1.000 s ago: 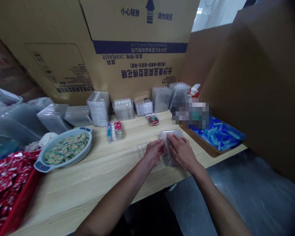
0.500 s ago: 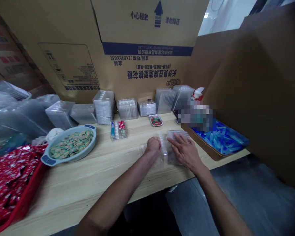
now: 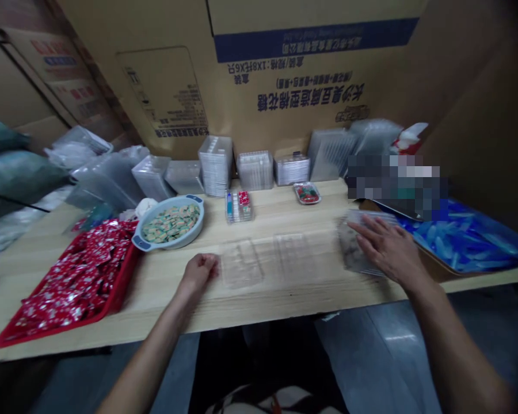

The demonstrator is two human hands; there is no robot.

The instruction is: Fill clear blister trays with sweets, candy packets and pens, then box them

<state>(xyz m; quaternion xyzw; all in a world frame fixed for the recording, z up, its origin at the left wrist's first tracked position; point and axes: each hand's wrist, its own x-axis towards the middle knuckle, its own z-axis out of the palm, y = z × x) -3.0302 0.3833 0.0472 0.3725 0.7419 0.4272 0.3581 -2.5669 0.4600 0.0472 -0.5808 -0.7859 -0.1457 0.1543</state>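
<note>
My left hand [image 3: 200, 271] is closed, its fingertips pinching the left edge of a clear plastic tray [image 3: 242, 264] on the wooden table. A second clear tray [image 3: 297, 257], blurred, lies just right of it. My right hand [image 3: 386, 244] rests with spread fingers on a stack of clear plastic trays [image 3: 354, 256] at the right. Behind these trays stands a small filled clear box [image 3: 239, 207] with a blue item, white pieces and a red packet. A small tray with red and green contents [image 3: 307, 193] sits farther right.
A red tray [image 3: 127, 279] of red packets and a blue-grey bowl [image 3: 198, 225] of small green-and-tan packets stand left. Stacked clear containers [image 3: 216, 167] line the large cardboard box [image 3: 259, 123]. Blue wrapped pieces [image 3: 461, 233] fill a box at right.
My left hand has moved left, away from my right hand, and clear trays now lie spread between them. My right hand stays on the stack. The view has shifted.
</note>
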